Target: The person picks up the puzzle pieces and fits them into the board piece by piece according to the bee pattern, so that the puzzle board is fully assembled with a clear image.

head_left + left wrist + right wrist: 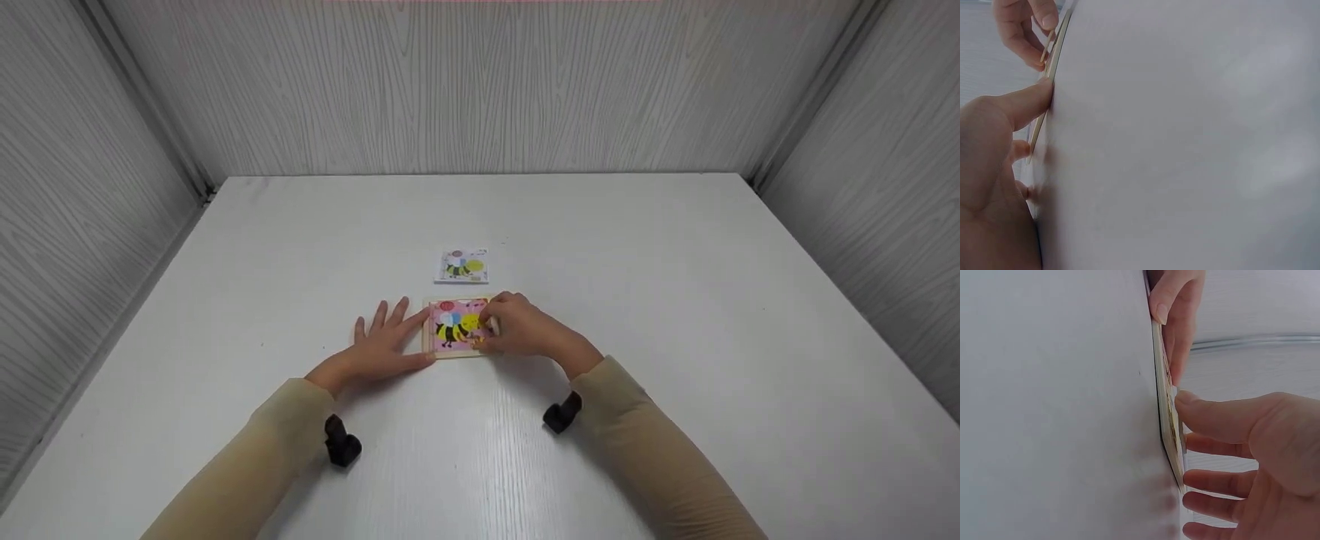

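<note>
A small wooden jigsaw puzzle (452, 327) with a pink bee picture lies flat in its pale frame on the table. My left hand (384, 349) spreads its fingers at the frame's left side, thumb and forefinger touching the edge. At the right side, my right hand (525, 328) pinches a thin puzzle piece (1047, 46) between thumb and fingers. That piece is tilted up from the board in the left wrist view. My right fingers hide the right part of the picture. Seen edge-on in the right wrist view, the wooden frame (1158, 377) rests on the table.
Just behind the puzzle lies a white square card (461, 267) with the same bee picture. The white table (675, 300) is bounded by grey wood-grain panels (480, 90) at the back and both sides. A black wrist camera (343, 442) sits on each sleeve.
</note>
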Demonstrator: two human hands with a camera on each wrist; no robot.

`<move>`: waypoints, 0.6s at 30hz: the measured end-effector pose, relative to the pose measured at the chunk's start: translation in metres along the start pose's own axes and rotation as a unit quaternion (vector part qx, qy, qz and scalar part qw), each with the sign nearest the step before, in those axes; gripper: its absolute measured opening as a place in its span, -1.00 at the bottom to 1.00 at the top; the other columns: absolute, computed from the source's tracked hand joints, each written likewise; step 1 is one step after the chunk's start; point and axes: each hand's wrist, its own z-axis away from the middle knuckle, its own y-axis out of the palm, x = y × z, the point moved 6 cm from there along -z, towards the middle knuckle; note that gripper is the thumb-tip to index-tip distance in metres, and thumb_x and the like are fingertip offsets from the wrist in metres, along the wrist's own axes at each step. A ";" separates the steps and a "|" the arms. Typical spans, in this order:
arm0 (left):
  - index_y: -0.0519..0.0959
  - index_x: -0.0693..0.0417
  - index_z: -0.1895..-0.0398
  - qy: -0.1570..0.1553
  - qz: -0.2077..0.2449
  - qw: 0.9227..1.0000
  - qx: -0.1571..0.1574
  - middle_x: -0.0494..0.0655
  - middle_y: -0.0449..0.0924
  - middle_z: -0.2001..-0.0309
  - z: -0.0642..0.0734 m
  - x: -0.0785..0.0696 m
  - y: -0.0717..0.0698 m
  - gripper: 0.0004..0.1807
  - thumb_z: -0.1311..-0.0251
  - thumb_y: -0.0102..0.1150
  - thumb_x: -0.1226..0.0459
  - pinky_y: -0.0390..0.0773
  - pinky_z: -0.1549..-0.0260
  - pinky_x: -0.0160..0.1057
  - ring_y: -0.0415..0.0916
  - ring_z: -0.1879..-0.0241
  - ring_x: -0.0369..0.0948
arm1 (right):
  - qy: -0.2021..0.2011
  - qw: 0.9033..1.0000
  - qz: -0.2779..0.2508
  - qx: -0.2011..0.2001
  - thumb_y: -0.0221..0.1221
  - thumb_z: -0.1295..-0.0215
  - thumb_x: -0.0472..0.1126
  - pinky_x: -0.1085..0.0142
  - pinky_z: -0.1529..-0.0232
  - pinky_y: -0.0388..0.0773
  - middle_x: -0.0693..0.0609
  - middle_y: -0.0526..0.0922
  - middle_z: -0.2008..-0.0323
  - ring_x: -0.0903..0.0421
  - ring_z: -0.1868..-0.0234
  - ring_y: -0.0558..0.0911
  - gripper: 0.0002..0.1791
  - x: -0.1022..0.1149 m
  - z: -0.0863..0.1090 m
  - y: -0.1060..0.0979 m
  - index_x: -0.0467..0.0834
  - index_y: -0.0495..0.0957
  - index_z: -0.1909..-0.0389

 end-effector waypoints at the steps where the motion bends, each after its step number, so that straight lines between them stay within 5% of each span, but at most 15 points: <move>1: -0.11 -0.22 -0.48 -0.001 0.001 1.000 -0.001 0.06 -0.47 -0.47 0.000 0.000 0.000 -0.09 -0.14 -0.05 -0.28 -0.60 -0.14 0.28 -0.66 -0.38 0.11 | -0.001 1.000 -0.002 0.000 0.31 -0.11 -0.06 0.23 -0.15 0.33 -0.06 0.39 -0.09 0.04 -0.07 0.34 -0.59 0.000 0.000 0.000 -0.13 0.56 0.03; 18: -0.08 -0.19 -0.47 0.002 0.000 1.000 -0.007 0.10 -0.44 -0.46 -0.002 -0.001 0.000 -0.08 -0.12 -0.03 -0.29 -0.56 -0.14 0.31 -0.63 -0.38 0.14 | -0.016 1.000 0.002 -0.004 0.32 -0.10 -0.08 0.24 -0.14 0.32 -0.07 0.38 -0.07 0.03 -0.07 0.33 -0.61 -0.003 -0.001 0.002 -0.15 0.57 0.06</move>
